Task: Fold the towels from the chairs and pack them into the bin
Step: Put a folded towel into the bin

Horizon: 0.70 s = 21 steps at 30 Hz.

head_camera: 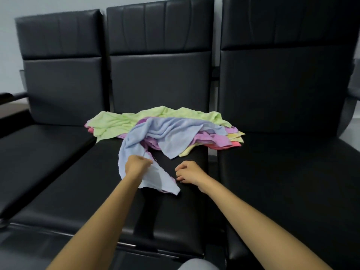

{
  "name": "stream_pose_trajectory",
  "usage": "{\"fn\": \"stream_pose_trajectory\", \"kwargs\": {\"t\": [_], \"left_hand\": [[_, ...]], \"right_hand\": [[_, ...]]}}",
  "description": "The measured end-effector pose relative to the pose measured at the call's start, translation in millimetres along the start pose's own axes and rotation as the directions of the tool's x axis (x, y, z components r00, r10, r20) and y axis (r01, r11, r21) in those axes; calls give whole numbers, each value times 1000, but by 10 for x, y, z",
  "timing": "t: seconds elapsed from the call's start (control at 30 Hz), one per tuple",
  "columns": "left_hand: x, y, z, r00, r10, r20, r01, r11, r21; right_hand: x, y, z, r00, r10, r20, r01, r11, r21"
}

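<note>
1. On the middle chair (93, 184) of three black padded chairs in a row, a loose pile of towels sits on the far half of the seat, spilling a bit over the gaps to the left chair (39, 152) and right chair (282, 172).
2. Pile make-up: green towel (115, 121) across the far and left side, light blue towel (171, 131) draped on top, purple towel (212, 138) under it, yellow towel (236, 136) and pink towel (224, 147) edges showing at the right, low in the stack. All crumpled, none folded.
3. Left hand (137, 165): fisted around a bunched part of the light blue towel, near-left of the pile. The towel runs from the pile to the fist, and its free end hangs below the fist onto the seat.
4. Right hand (190, 173): fingers loosely curled, nothing in them, low over the bare seat just right of the towel's free end. Contact with the cloth cannot be told.
5. Both forearms bare, reaching in from the near edge.
</note>
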<state>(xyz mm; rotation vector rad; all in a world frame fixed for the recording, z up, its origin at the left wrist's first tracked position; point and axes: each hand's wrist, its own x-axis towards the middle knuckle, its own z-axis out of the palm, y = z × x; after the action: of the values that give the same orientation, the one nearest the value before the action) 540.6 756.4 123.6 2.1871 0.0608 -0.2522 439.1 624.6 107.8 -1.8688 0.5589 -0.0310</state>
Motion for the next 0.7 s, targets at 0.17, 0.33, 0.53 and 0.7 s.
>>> {"fn": "stream_pose_trajectory", "kwargs": {"t": [0.17,0.33,0.53,0.7], "left_hand": [[-132,-16,53,974,-193,-117,204,974,99],[-187,-97,6,986,-7,-166,-18,988,-153],[-480,277,-151,893,300,-336,-377,905,-195],[-816,576,-159,846,524,-100,-511,741,-436]], "right_hand": [[-154,-31,-71,996,66,54,-69,996,58],[-221,-66,-74,989,78,122,-85,995,58],[-240,-170,-98,999,26,-26,-20,982,190],[-297,-368,-173,996,59,68,-89,732,675]]}}
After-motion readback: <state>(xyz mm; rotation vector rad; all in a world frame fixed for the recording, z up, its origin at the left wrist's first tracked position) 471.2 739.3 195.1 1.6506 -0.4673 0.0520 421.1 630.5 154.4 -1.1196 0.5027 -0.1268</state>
